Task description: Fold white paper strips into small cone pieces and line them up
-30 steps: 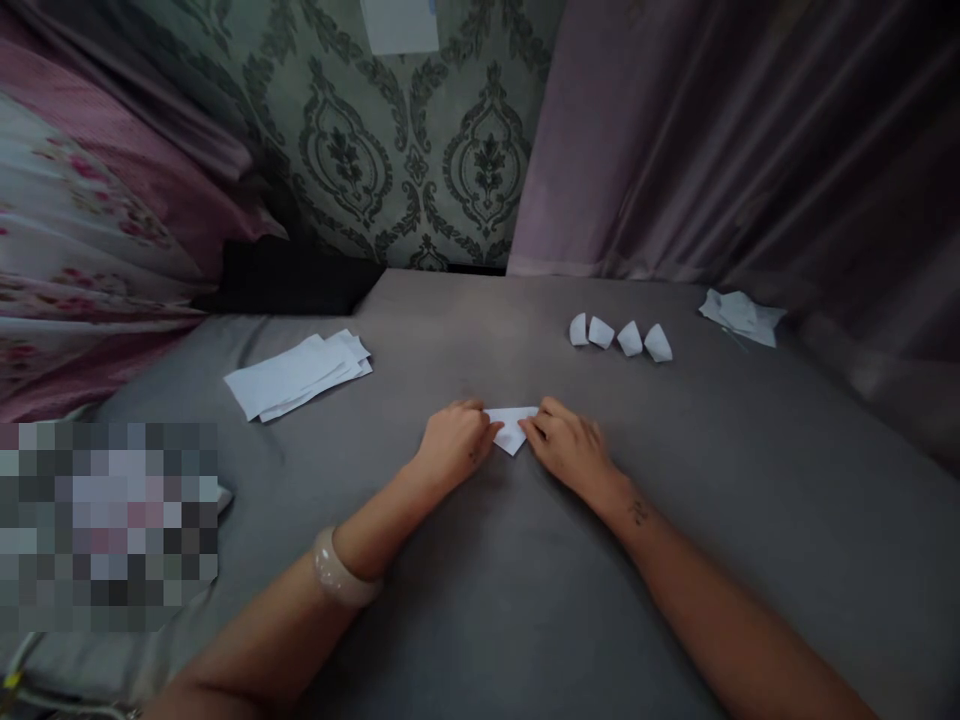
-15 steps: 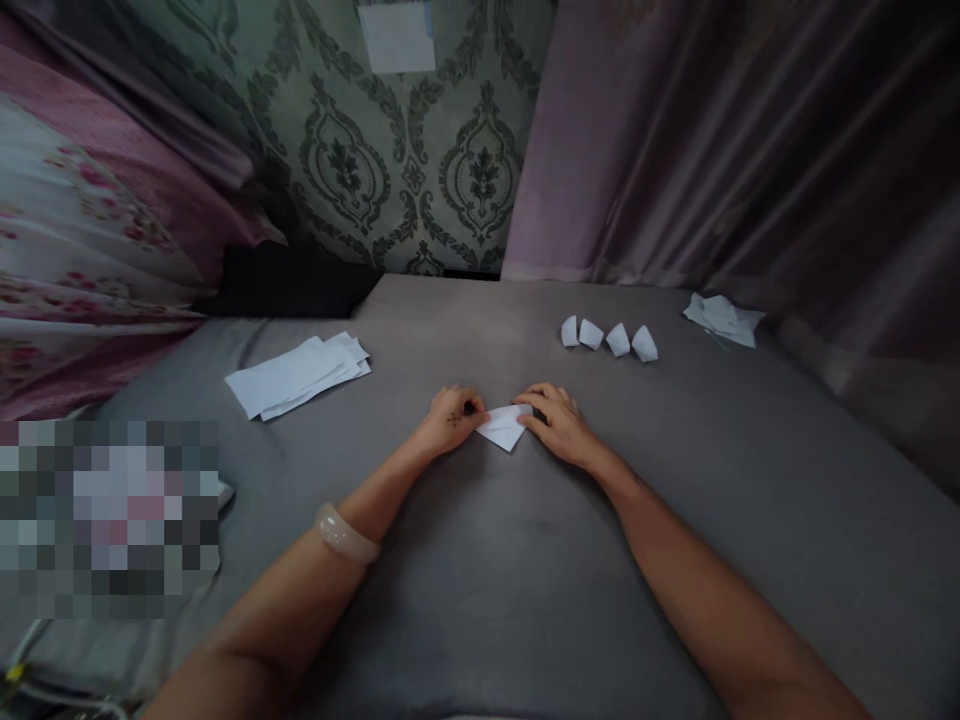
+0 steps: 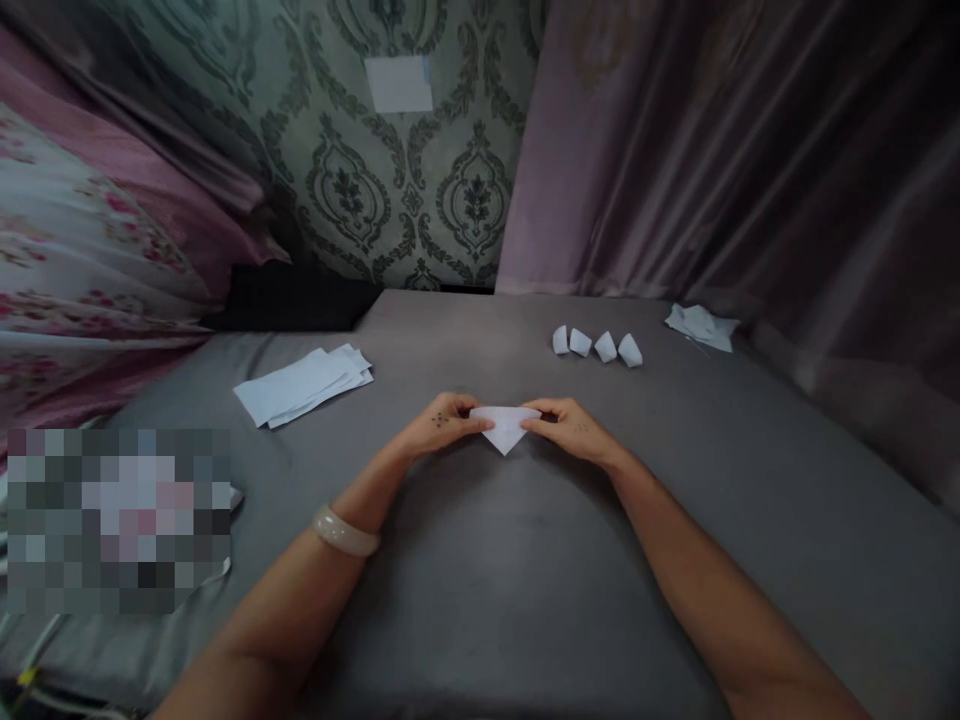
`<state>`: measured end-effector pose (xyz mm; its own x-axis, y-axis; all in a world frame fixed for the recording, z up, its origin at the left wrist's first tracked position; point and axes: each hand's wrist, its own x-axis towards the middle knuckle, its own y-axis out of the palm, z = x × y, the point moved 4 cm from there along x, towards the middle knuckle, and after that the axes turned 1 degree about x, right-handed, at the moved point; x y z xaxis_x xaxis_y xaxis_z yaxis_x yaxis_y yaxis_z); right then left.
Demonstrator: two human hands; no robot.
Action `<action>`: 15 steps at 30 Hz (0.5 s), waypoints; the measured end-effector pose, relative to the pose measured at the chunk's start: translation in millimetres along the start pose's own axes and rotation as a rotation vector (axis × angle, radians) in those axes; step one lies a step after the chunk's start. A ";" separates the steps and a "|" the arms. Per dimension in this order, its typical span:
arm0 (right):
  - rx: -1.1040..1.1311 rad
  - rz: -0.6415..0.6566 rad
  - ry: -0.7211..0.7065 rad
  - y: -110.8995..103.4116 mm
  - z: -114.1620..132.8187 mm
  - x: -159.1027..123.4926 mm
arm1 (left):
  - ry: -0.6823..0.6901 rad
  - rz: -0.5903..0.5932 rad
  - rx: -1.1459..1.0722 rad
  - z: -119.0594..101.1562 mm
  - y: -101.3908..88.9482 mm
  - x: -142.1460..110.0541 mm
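Note:
Between my hands is a small white sheet of paper [image 3: 505, 430] folded into a triangle, its point toward me and its long edge away. My left hand [image 3: 451, 420] pinches its left corner, thumb on top. The right corner is pinched the same way by my right hand [image 3: 561, 424]. Fingers beneath the paper are partly hidden. Farther off to the right, several small folded white paper pieces [image 3: 606, 347] stand in a row.
A stack of white paper strips [image 3: 300, 385] lies to the left on the grey sheet [image 3: 480, 600]. Loose paper scraps [image 3: 703, 326] are at the far right. Black cloth [image 3: 300, 298] lies at the back left, and a blurred-out patch [image 3: 120, 520] covers something nearer me. Curtains [image 3: 600, 150] hang along the right.
The folded paper has turned so its long edge lies level across, point toward me. Both hands now grip its corners more evenly, and the camera view has tipped up slightly.

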<state>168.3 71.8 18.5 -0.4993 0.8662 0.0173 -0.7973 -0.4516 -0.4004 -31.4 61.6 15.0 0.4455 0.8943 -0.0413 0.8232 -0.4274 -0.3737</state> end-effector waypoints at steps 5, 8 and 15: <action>-0.296 -0.126 -0.175 -4.6 17.9 -10.0 | 0.246 -0.138 0.341 -23.2 -5.2 -5.1; -0.671 -0.271 -0.395 -3.4 32.0 -23.4 | 0.501 -0.273 0.732 -37.9 0.6 -12.5; -1.168 -0.179 -0.487 20.4 21.6 -41.5 | 0.604 -0.183 1.239 -25.0 34.1 -15.1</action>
<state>165.4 22.1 29.5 -0.6860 0.6162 0.3870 -0.2188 0.3325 -0.9174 -1.3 30.2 26.1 0.7093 0.5933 0.3807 0.1822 0.3674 -0.9121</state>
